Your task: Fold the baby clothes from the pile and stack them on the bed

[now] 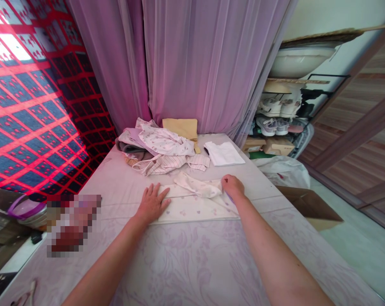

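A white cotton cloth printed with small pastel hearts (195, 209) lies flat on the bed in front of me, its near edge squared off, and a crumpled flap of the same cloth (197, 185) lies bunched along its far side. My left grip (152, 204) is wide open, palm down with the fingers spread, and its fingertips rest on the cloth's left edge; that flat spread seems to pin the layer so it cannot slide. My right grip (232, 187) sits curled over the cloth's right end, where the flap meets the corner. The fingers bend down onto the fabric, but I cannot tell whether they pinch it or only press. The bed's lilac floral cover (195, 265) gives a broad, flat surface for smoothing cloth. Beyond my hands, a loose heap of pale printed and striped garments (157, 148) lies bunched, with a neatly folded white T-shirt (223, 153) set apart on its right, and a folded mustard-yellow cloth (180, 128) against a sheer mauve curtain (211, 63). Off the bed's right side stand an open cardboard box (307, 207) and a white plastic bag (281, 171), below a rack of sneakers (272, 114).
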The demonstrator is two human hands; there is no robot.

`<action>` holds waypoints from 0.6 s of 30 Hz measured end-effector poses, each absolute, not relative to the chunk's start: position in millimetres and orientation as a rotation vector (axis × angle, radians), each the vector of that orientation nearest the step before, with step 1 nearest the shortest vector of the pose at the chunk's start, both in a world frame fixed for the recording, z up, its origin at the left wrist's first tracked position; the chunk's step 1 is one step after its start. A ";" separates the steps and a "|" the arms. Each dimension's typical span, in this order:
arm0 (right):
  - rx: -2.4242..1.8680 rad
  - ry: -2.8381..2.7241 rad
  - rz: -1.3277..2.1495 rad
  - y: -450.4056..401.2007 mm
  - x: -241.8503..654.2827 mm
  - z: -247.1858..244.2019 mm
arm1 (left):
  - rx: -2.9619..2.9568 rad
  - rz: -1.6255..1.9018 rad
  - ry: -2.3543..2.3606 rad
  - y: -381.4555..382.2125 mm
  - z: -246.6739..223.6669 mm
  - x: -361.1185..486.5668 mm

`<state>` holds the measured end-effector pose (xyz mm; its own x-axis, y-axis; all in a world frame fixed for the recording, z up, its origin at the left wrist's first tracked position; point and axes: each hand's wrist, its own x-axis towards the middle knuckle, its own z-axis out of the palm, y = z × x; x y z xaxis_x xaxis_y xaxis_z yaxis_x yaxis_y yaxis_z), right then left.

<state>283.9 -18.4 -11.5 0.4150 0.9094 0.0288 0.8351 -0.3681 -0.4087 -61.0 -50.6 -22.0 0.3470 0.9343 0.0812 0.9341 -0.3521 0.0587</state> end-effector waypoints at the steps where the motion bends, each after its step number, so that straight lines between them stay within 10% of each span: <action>1: -2.333 -1.492 0.266 -18.5 282.5 -11.4 | 2.574 0.164 1.784 -50.5 -22.1 -61.2; 18: -1.718 -1.806 0.122 -59.3 243.9 -26.4 | 2.557 0.390 1.714 -48.2 -9.1 -92.6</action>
<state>243.9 -59.3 -26.4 0.0541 0.9255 0.3750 0.8667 0.1430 -0.4779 -92.6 -48.2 -9.1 0.3584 0.9150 0.1853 0.9052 -0.3891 0.1707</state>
